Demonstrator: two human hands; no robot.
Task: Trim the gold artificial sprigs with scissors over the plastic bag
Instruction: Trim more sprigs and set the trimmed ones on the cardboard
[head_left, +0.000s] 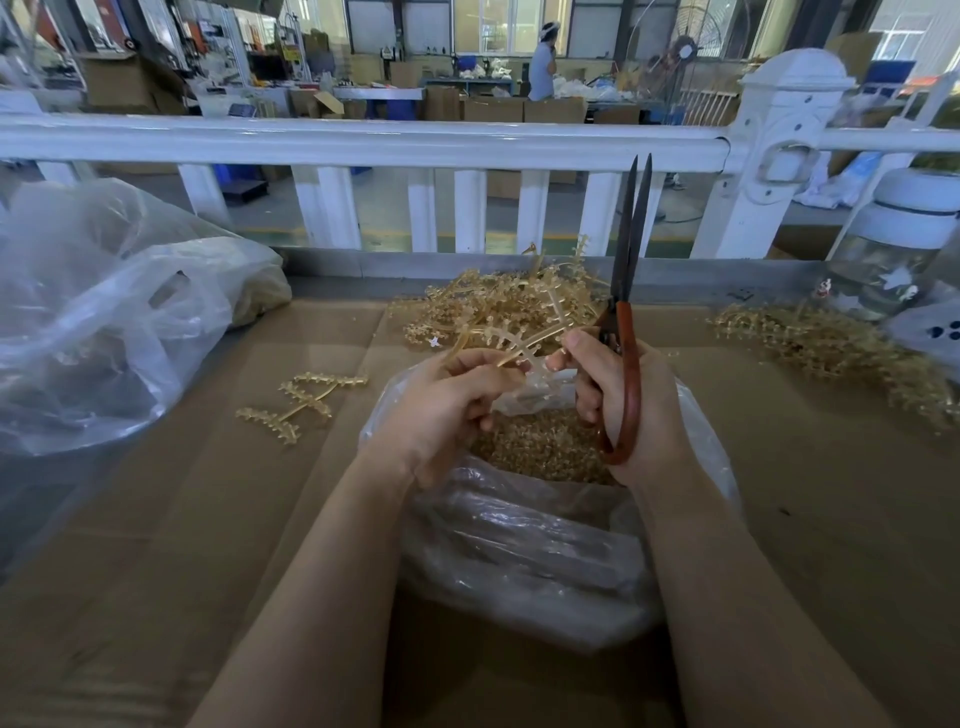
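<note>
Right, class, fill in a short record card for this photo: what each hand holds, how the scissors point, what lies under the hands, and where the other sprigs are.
left hand: grips a gold sprig by its stem
right hand: holds the scissors, thumb and forefinger pinching the sprig's other end
scissor blades: pointing up, nearly closed, not on the sprig
under the hands: open plastic bag with gold trimmings inside
sprig piles: one behind the hands, one at far right
loose sprig: flat on the cardboard, left of the bag
</note>
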